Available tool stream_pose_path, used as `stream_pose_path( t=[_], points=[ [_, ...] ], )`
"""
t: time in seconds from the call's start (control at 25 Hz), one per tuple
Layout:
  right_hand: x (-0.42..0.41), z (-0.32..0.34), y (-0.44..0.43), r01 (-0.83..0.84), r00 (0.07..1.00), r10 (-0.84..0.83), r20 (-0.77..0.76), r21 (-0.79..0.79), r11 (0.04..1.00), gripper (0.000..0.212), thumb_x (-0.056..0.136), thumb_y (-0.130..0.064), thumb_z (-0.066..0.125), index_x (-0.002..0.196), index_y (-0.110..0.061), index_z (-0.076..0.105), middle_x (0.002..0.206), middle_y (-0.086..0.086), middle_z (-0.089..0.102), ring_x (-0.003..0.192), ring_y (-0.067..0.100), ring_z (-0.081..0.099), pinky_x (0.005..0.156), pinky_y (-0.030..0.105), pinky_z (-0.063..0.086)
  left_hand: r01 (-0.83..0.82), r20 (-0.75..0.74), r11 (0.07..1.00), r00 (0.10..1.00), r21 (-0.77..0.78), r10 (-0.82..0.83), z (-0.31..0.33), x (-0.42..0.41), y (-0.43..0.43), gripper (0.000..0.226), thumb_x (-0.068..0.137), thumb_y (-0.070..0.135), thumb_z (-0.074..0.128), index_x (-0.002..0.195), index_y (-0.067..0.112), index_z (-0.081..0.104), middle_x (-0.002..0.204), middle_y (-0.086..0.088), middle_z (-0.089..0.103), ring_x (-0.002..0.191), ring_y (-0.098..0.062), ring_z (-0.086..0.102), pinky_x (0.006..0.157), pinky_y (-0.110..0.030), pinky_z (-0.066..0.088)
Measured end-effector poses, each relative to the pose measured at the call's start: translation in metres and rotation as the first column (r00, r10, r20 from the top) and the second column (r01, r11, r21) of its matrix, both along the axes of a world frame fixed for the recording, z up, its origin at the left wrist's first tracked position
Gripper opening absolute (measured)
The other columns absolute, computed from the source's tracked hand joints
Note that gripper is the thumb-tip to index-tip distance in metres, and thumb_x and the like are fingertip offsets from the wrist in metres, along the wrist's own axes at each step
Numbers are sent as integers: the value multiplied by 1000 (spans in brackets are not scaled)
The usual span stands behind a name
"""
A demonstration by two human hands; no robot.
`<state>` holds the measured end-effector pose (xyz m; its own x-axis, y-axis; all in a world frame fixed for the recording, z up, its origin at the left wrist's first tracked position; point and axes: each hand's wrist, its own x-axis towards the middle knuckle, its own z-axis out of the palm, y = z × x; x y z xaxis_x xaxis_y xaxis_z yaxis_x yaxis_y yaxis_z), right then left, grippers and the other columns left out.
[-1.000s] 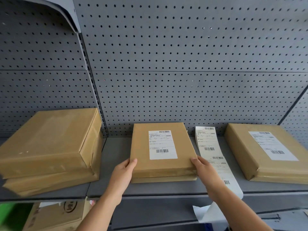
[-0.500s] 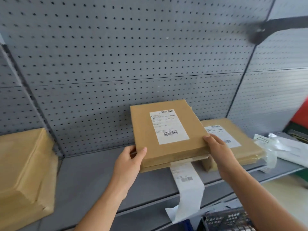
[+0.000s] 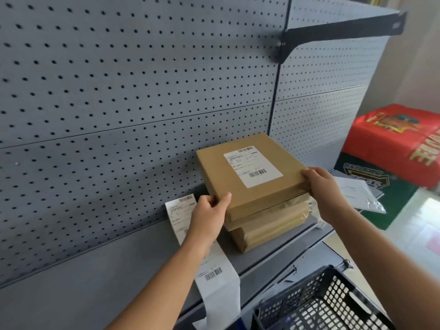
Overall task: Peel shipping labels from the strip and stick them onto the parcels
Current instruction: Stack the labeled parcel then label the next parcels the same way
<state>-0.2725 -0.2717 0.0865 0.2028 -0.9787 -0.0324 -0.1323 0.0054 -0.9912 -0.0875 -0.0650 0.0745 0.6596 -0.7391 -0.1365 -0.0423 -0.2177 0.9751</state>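
A flat brown parcel (image 3: 214,167) with a white shipping label (image 3: 252,166) on its top rests on a second brown parcel (image 3: 269,228) on the grey shelf (image 3: 95,277). My left hand (image 3: 209,210) grips its near left corner and my right hand (image 3: 321,184) grips its right edge. The white label strip (image 3: 215,279) lies on the shelf left of the stack, passes under my left wrist and hangs over the shelf's front edge.
A grey pegboard wall (image 3: 119,103) backs the shelf, with a dark bracket (image 3: 333,32) jutting out upper right. A black plastic crate (image 3: 328,303) stands below at lower right. White plastic mailers (image 3: 359,194) and red and green cartons (image 3: 400,144) lie to the right.
Both hands lifted the labelled parcel from the shelf's middle, carried it right and brought it down onto the other labelled parcel. The view swung right, dropping the left stack from sight.
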Motion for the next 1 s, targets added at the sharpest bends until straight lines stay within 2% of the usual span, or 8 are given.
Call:
stream_pose_path(
  t=[0.16, 0.36, 0.48, 0.6, 0.68, 0.76, 0.84, 1.0],
  points=[
    [-6, -19, -38, 12, 1000, -13, 17, 48, 999, 19, 93, -33, 58, 106, -23, 68, 103, 1, 64, 103, 21, 57, 97, 41, 46, 7, 59, 999, 998, 44, -10, -12, -8, -34, 39, 96, 56, 56, 111, 20, 56, 107, 4, 65, 93, -5, 60, 70, -21, 45],
    [-5, -46, -60, -15, 1000, 16, -6, 95, 995, 15, 96, -28, 59, 101, -20, 70, 97, 3, 65, 98, 22, 60, 102, 45, 50, -12, 176, 995, 984, 102, -6, -32, -11, -54, 43, 92, 58, 61, 106, 17, 56, 106, 1, 64, 87, 0, 57, 62, -15, 39],
    [-9, -50, -63, -40, 998, 43, -47, 71, 997, 21, 96, -33, 60, 107, -19, 70, 99, 4, 67, 94, 20, 60, 101, 45, 50, 2, 166, 994, 986, 109, -21, -34, -8, -57, 47, 90, 58, 64, 110, 16, 55, 109, 2, 64, 91, 0, 58, 64, -14, 40],
    [-7, -38, -58, -39, 966, 11, -260, -102, 994, 35, 96, -39, 55, 123, -18, 61, 121, 5, 64, 111, 22, 60, 98, 43, 48, 16, 265, 987, 962, 162, -59, -32, 3, -52, 57, 94, 62, 54, 128, 17, 52, 124, 1, 62, 107, -11, 61, 81, -22, 46],
    [-2, -24, -49, -79, 908, -51, -416, -290, 954, 41, 96, -45, 51, 131, -23, 56, 133, 2, 57, 120, 23, 56, 100, 48, 47, -76, 497, 979, 868, 187, -27, -26, 15, -42, 58, 98, 61, 45, 137, 18, 50, 136, 0, 59, 121, -18, 58, 94, -32, 49],
    [14, -10, -34, -176, 843, -90, -531, -430, 886, 38, 97, -42, 48, 130, -26, 56, 137, 3, 53, 119, 26, 54, 96, 47, 47, -187, 717, 968, 697, 169, 9, -12, 33, -22, 55, 101, 58, 40, 140, 20, 49, 140, 2, 58, 125, -18, 58, 94, -37, 50],
    [37, 1, -17, -282, 799, -107, -592, -524, 804, 35, 98, -36, 49, 129, -23, 58, 137, 6, 54, 121, 30, 52, 90, 43, 46, -265, 806, 951, 591, 156, 33, 6, 54, 3, 52, 103, 56, 38, 141, 21, 49, 141, 4, 58, 124, -16, 59, 90, -38, 50],
    [99, 14, 38, -439, 781, -57, -622, -611, 659, 32, 98, -31, 53, 126, -18, 61, 132, 7, 58, 120, 30, 53, 85, 36, 43, -430, 859, 891, 501, 145, 102, 31, 99, 72, 51, 104, 53, 37, 142, 22, 50, 143, 6, 57, 128, -16, 55, 91, -41, 49]
  ],
)
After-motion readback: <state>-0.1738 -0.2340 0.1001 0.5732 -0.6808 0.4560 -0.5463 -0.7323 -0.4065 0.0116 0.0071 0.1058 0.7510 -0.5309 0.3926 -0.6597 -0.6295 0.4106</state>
